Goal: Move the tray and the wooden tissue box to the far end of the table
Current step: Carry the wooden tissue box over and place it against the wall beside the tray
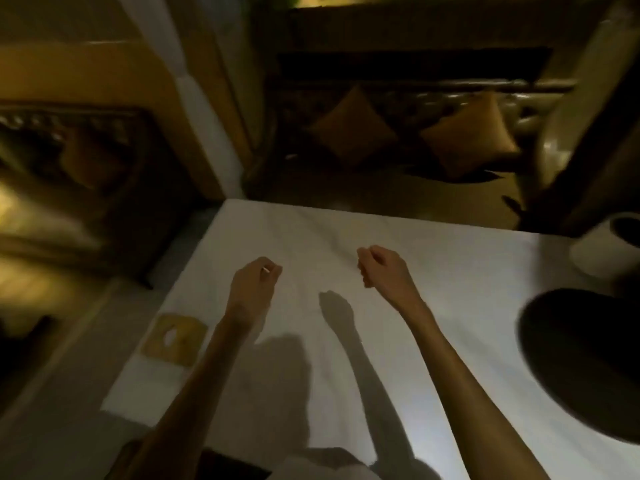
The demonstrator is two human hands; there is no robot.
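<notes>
The wooden tissue box lies near the left edge of the white-clothed table, with a tissue showing in its top slot. A dark round tray sits at the right edge, partly cut off by the frame. My left hand hovers over the middle of the cloth with its fingers curled in, up and to the right of the box and apart from it. My right hand hangs beside it in a loose fist, well left of the tray. Neither hand holds anything. The picture is blurred.
A white cylindrical container stands at the table's far right, beyond the tray. Past the far edge is a dark sofa with two orange cushions. A dark carved wooden piece stands to the left on the floor.
</notes>
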